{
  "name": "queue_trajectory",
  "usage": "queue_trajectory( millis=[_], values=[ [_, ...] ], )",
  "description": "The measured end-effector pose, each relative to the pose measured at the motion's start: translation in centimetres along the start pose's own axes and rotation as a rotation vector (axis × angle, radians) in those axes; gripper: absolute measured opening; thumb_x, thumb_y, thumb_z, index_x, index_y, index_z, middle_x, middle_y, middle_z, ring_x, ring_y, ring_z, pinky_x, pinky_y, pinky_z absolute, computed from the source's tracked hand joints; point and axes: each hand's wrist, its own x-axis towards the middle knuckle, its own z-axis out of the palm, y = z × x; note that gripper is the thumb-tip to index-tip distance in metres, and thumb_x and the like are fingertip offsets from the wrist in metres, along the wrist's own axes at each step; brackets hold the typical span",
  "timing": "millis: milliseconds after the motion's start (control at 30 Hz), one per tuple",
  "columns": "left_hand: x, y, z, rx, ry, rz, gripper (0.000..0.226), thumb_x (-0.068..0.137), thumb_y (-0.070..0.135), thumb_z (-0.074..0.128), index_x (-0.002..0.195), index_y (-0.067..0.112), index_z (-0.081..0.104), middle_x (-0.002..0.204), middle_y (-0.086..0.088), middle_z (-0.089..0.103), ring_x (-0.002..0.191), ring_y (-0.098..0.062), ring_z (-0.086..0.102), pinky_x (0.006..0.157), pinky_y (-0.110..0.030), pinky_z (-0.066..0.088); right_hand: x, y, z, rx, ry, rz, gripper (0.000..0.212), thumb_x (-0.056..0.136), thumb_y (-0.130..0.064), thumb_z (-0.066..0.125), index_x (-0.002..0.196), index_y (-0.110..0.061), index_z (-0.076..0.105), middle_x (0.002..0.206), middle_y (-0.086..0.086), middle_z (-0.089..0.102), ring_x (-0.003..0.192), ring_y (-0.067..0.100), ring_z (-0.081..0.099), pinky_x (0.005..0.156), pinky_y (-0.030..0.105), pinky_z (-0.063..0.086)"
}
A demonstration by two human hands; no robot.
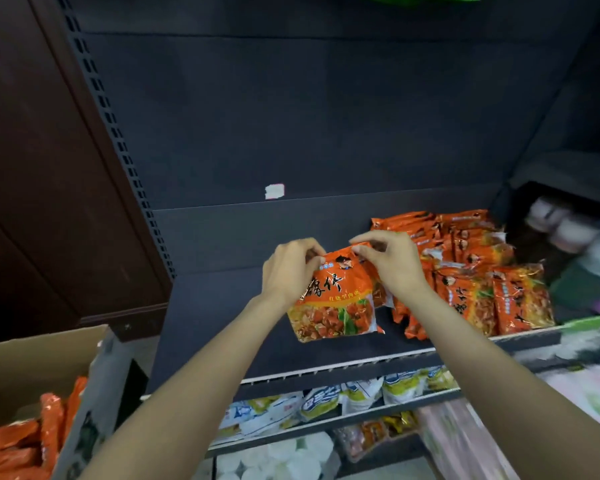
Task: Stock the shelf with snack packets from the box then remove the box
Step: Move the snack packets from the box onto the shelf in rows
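Pinched only at its top seam by the left hand (pixel 288 268) and right hand (pixel 392 261), both arms stretched forward, the glossy orange plastic snack packet (pixel 333 299) standing on the dark metal shelf (pixel 222 306) between them could flop forward once released, or nudge over the leaning row of matching orange packets (pixel 471 271) just right of the right hand.

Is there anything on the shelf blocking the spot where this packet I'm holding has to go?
Nothing visible does. The packet, pinched at its top by the left hand and right hand, hangs over bare shelf. The stocked packets sit to its right, leaving the space left of them open.
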Motion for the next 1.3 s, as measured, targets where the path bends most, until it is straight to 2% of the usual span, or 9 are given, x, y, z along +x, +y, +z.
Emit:
queue_trajectory(
  millis=[200,367,433,600,700,933,1067,1200,1300],
  values=[
    [6.0,-1.0,4.3,-0.101,0.032,-0.075,0.007,0.09,0.025,0.06,0.086,0.027,0.066,0.077,0.012,0.065,0.082,-0.008,0.062,0.071,-0.03,0.051,6.2,4.3,0.7,-0.026,-0.008,0.015,0.011,0.083,-0.013,0.069,0.091,-0.016,0.074,0.082,-0.008,0.067,0.077,0.005,0.062,0.074,0.02,0.049],
    [11.4,-3.1,8.5,-0.267,0.052,-0.157,0.005,0.087,0.02,0.064,0.085,0.021,0.068,0.083,0.006,0.069,0.082,-0.009,0.063,0.078,-0.036,0.055,11.7,7.4,1.9,-0.016,-0.062,0.014,0.01,0.083,-0.011,0.067,0.088,-0.018,0.073,0.078,-0.008,0.068,0.065,-0.006,0.062,0.066,0.012,0.046],
    [13.1,-3.9,9.9,-0.323,0.066,-0.203,0.006,0.087,0.017,0.064,0.085,0.02,0.068,0.084,0.005,0.069,0.082,-0.01,0.063,0.079,-0.035,0.054,13.3,8.4,2.5,-0.013,-0.101,0.007,0.011,0.084,-0.013,0.067,0.093,-0.018,0.072,0.084,-0.006,0.07,0.069,-0.007,0.063,0.073,0.012,0.049],
    [15.1,-6.3,12.1,-0.413,0.117,-0.343,0.006,0.088,0.013,0.062,0.087,0.015,0.068,0.085,0.005,0.066,0.083,-0.008,0.061,0.078,-0.023,0.05,14.6,11.2,3.5,-0.086,-0.509,0.103,0.068,0.073,-0.034,0.077,0.133,-0.023,0.047,0.121,-0.009,0.057,0.112,0.008,0.053,0.097,0.029,0.044],
    [15.7,-6.9,12.6,-0.45,0.167,-0.386,0.005,0.088,0.013,0.063,0.086,0.015,0.067,0.085,0.006,0.065,0.082,-0.005,0.059,0.078,-0.02,0.048,14.7,13.1,4.4,-0.367,-0.573,0.06,0.092,0.066,-0.042,0.081,0.142,-0.024,0.032,0.141,-0.004,0.039,0.13,0.018,0.037,0.107,0.042,0.036],
    [15.9,-8.3,12.1,-0.445,0.118,-0.456,0.012,0.09,0.011,0.059,0.099,0.014,0.066,0.093,0.002,0.067,0.091,-0.01,0.061,0.084,-0.021,0.047,16.8,12.1,6.0,-0.473,-0.607,-0.081,0.073,0.074,-0.027,0.077,0.138,-0.022,0.041,0.133,-0.005,0.043,0.125,0.019,0.041,0.102,0.041,0.041],
    [14.6,-9.1,11.0,-0.465,0.03,-0.281,0.048,0.081,-0.003,0.056,0.12,0.024,0.057,0.113,0.008,0.064,0.108,-0.005,0.058,0.095,-0.018,0.044,16.7,11.7,6.9,-0.51,-0.605,-0.24,0.069,0.077,-0.017,0.074,0.138,-0.025,0.043,0.129,-0.008,0.045,0.119,0.017,0.042,0.101,0.036,0.039],
    [13.7,-9.6,10.1,-0.437,-0.084,-0.224,0.064,0.075,0.002,0.069,0.127,0.032,0.048,0.112,0.011,0.063,0.104,-0.008,0.06,0.091,-0.023,0.048,16.7,11.8,7.3,-0.604,-0.567,-0.43,0.074,0.078,-0.008,0.069,0.14,-0.034,0.038,0.126,-0.008,0.045,0.115,0.015,0.043,0.1,0.033,0.032],
    [14.1,-8.6,10.8,-0.362,-0.078,-0.24,0.064,0.074,0.0,0.07,0.124,0.028,0.043,0.109,0.004,0.063,0.099,-0.012,0.061,0.087,-0.027,0.049,16.6,12.3,7.4,-0.621,-0.494,-0.357,0.076,0.077,-0.009,0.069,0.14,-0.034,0.035,0.129,-0.004,0.042,0.12,0.018,0.043,0.105,0.037,0.032]
  ],
)
